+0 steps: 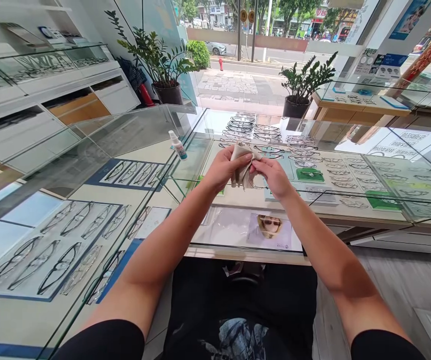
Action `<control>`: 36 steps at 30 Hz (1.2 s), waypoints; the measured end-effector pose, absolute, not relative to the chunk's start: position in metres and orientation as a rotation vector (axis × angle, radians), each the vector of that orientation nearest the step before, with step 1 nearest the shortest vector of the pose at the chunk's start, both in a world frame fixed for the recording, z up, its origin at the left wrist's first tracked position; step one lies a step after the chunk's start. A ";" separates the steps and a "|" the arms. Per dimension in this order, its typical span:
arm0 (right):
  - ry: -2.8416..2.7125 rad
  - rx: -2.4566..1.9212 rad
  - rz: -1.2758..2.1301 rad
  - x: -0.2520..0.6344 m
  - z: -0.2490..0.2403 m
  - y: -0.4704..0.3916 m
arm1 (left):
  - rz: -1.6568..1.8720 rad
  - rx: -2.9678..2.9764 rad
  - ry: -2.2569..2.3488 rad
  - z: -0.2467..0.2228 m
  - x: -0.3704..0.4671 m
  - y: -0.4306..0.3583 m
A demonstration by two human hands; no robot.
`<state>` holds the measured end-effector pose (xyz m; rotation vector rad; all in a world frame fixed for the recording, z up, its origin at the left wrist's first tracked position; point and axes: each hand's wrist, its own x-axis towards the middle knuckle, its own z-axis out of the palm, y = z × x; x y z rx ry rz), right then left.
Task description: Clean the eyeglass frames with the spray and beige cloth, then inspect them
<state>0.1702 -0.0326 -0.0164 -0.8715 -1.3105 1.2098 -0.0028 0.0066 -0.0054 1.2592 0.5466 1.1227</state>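
A crumpled beige cloth [241,156] is held up over the glass counter, bunched between my two hands. My left hand [221,167] is closed on its left side, with the thumb pressed across the folds. From the right, the fingertips of my right hand [275,176] pinch the cloth's edge. Whether anything is wrapped inside the folds cannot be seen. A small white spray bottle [178,145] with a blue-green label stands on the glass to the left of my hands.
Under the glass counter top [196,197] lie rows of eyeglasses [268,134], green display blocks [310,174] and a printed picture card [270,231]. More glasses rest on a tray [115,212] at the left. Potted plants [301,82] stand beyond the counter.
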 end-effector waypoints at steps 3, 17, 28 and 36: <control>-1.336 -0.874 1.226 0.168 -0.017 -0.034 | 1.151 1.286 0.580 -0.007 -0.003 0.008; -1.280 -0.886 1.204 0.176 -0.011 -0.034 | 1.049 1.295 0.501 -0.005 -0.014 0.014; -1.286 -0.893 1.229 0.173 -0.015 -0.032 | 1.062 1.283 0.483 -0.002 -0.006 0.006; -1.314 -0.918 1.203 0.174 -0.014 -0.033 | 1.133 1.272 0.542 -0.007 -0.004 0.009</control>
